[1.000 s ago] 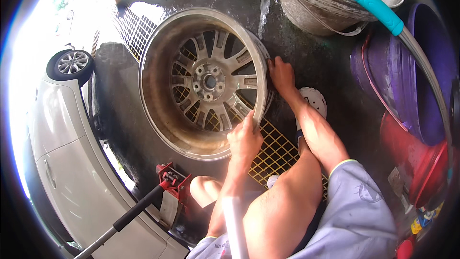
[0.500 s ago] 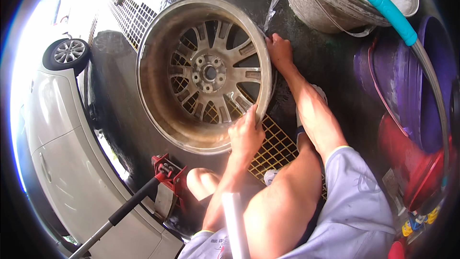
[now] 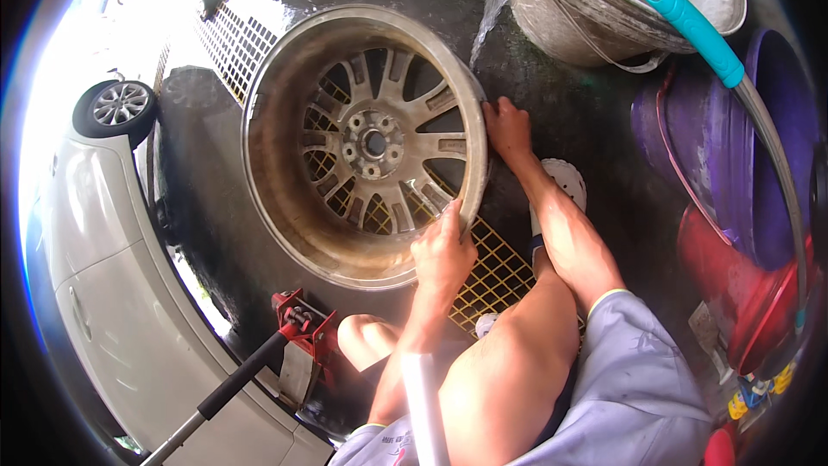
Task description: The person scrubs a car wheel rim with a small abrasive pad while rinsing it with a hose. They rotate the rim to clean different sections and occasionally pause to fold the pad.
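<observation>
- One wheel rim (image 3: 393, 140) is sitting toward eleven o'clock; two hands are apparently steadying it.
- The left hand (image 3: 443, 250) is clasping its lip at five o'clock; the right hand (image 3: 511, 129) is meeting three, half-curled, hold impossible to tell.
- Any turn would be needing firm hands.
- One grey bucket (image 3: 552, 22) is showing toward one, one red jack (image 3: 321, 341) toward seven.

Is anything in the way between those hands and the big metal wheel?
Nothing visible is. The left hand holds the wheel directly by its near edge, and the right hand is right up at its right side.
</observation>
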`<state>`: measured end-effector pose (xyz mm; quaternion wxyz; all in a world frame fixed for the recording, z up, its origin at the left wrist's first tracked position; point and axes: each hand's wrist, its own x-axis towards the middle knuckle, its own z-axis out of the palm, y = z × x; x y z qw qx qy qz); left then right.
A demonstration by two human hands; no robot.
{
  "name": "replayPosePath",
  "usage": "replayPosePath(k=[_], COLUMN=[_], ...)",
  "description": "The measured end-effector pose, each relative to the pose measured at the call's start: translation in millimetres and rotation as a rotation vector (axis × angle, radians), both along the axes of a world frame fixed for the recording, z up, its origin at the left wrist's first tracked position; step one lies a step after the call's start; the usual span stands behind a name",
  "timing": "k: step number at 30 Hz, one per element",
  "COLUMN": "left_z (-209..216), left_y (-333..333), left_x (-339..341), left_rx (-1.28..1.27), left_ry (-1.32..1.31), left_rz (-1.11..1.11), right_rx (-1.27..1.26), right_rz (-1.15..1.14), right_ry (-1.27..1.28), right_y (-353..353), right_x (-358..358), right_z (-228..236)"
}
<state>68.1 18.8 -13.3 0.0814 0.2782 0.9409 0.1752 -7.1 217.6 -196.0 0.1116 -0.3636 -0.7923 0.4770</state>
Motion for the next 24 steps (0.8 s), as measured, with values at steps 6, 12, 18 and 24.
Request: replayPosePath(k=[6, 12, 18, 24], left_z=[-1, -4, 2, -6], left_y=[8, -1, 4, 13], left_x=[1, 2, 0, 6], left_rx=[0.019, -0.037, -0.013, -0.017], left_ry=[-0.029, 0.031, 0.035, -0.031], left_rz=[-0.024, 0.018, -0.035, 0.015], right_rx=[0.096, 0.108, 0.115, 0.094], right_rz=[0.003, 0.109, 0.156, 0.022], right_ry=[-0.019, -0.108, 0.022, -0.015], right_y=[37, 14, 42, 48], right_x=[-47, -29, -71, -39], right_z=[0, 1, -14, -3])
